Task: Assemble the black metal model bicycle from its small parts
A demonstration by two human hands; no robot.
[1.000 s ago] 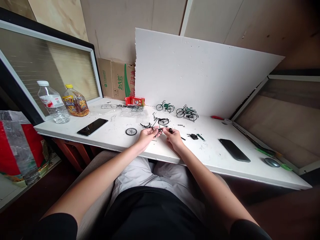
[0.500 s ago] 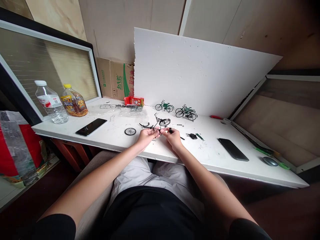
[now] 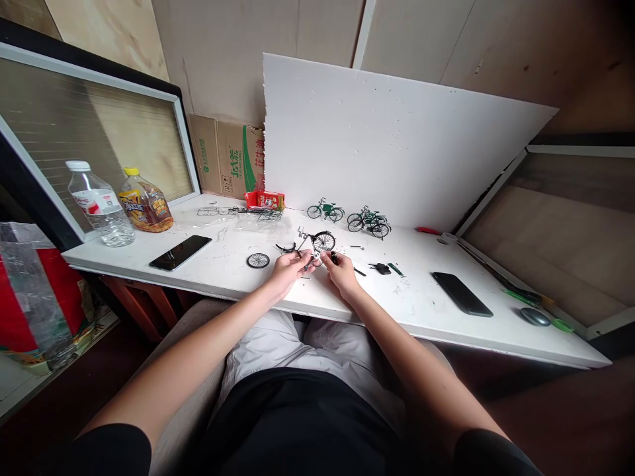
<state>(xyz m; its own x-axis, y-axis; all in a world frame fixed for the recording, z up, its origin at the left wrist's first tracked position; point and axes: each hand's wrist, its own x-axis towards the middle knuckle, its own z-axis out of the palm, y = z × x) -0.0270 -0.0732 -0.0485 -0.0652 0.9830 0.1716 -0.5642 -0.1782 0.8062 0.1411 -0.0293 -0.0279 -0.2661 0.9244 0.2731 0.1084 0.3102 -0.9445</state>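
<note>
A partly built black model bicycle (image 3: 325,240), one wheel fitted, is tilted between my hands above the white table. My left hand (image 3: 290,273) is closed, pinching its frame between thumb and fingers. A small black piece (image 3: 334,256) shows among the closed fingers of my right hand (image 3: 343,274); its kind is unclear. The right fingertips meet the bicycle near a round silvery part. Left of my hands lies a loose spoked wheel (image 3: 258,260). A curved black part (image 3: 285,248) is just beyond my left hand. My fingers hide the bicycle's lower portion.
Finished green model bicycles (image 3: 325,209) stand at the back, with darker ones (image 3: 368,221) beside them. Small black parts (image 3: 381,268) lie to the right. Phones (image 3: 181,252) (image 3: 462,294), bottles (image 3: 102,210) (image 3: 145,206), part frames (image 3: 241,212) and a mouse (image 3: 535,317) occupy the table. A white board (image 3: 397,142) leans behind.
The model bicycle has turned in my hands; its wheel now faces me more fully and a silvery round part shows between my fingertips. My hands have barely shifted.
</note>
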